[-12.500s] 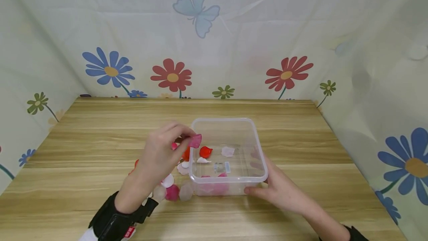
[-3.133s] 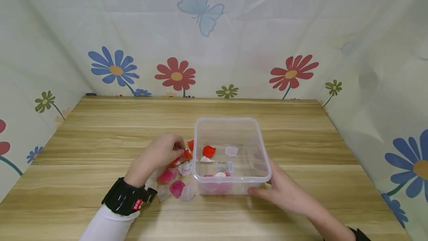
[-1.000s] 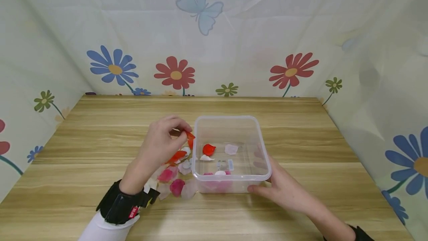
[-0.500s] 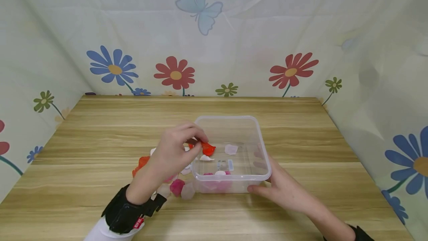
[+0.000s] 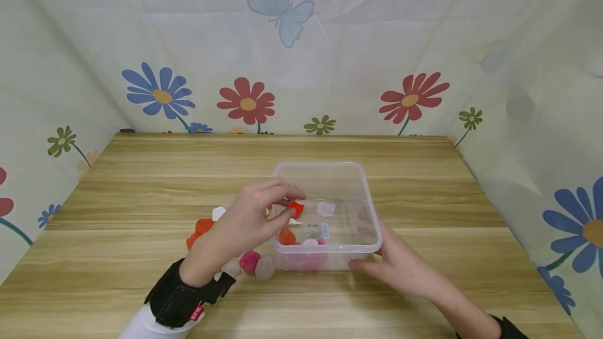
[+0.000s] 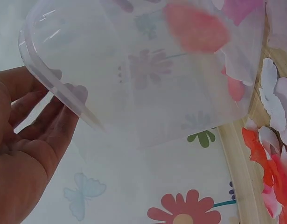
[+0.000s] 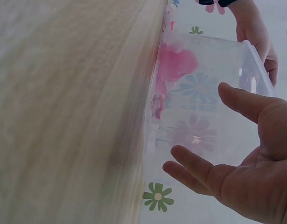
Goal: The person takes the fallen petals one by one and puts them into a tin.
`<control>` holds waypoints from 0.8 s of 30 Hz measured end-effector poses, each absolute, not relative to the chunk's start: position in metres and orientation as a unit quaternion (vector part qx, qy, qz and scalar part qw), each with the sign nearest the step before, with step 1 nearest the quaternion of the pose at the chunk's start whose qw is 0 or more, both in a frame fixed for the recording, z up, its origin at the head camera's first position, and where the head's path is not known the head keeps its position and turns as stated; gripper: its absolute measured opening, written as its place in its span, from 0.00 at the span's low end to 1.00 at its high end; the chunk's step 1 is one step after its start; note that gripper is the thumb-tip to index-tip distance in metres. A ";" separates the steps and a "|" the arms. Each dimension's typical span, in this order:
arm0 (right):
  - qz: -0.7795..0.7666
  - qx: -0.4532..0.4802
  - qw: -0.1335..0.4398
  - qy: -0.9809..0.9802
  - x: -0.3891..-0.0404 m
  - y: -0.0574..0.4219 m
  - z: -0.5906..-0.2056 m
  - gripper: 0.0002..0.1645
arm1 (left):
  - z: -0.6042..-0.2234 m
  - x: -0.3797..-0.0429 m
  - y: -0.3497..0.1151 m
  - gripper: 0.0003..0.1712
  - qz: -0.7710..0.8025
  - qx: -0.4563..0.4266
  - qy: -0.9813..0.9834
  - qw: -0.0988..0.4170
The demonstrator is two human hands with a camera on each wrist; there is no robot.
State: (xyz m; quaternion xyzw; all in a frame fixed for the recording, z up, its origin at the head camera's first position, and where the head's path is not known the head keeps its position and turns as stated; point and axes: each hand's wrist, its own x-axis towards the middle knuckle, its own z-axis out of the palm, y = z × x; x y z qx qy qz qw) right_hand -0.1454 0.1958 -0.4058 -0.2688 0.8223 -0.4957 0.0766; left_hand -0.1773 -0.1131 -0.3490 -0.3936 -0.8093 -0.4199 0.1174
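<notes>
A clear plastic box [image 5: 369, 208] stands on the wooden table, with red, white and pink flower petals on its floor. My left hand [image 5: 256, 213] reaches over its left rim, fingers loosely bent and thumb apart. Below the thumb an orange petal [image 5: 287, 236] shows inside the box, apart from the fingers; it is blurred in the left wrist view. My right hand [image 5: 400, 266] rests against the box's right front corner, thumb at the front wall and fingers along the right wall. In the right wrist view its fingers [image 7: 192, 165] are spread and nearly straight.
Loose petals lie left of the box, partly hidden by my left forearm: orange ones [image 5: 202, 228], a white one [image 5: 218, 213] and a dark pink one [image 5: 249, 262]. A flower-printed curtain [image 5: 339, 56] stands behind the table and at both sides.
My left hand pinched an orange petal among the loose ones, carried it right over the rim and let it go in the box. A pink petal was carried earlier. The right hand stays.
</notes>
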 end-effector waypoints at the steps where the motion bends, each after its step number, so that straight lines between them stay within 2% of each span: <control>1: -0.496 -0.270 0.076 0.822 -0.146 0.196 -0.406 0.63 | -0.349 -0.177 -0.114 0.18 -0.418 -0.394 -0.810 0.117; 15: -0.495 -0.270 0.076 0.823 -0.145 0.196 -0.405 0.63 | -0.350 -0.191 -0.136 0.12 -0.393 -0.299 -0.856 0.154; 24: -0.493 -0.264 0.078 0.826 -0.146 0.195 -0.406 0.66 | -0.370 -0.208 -0.152 0.07 -0.341 -0.222 -0.911 0.070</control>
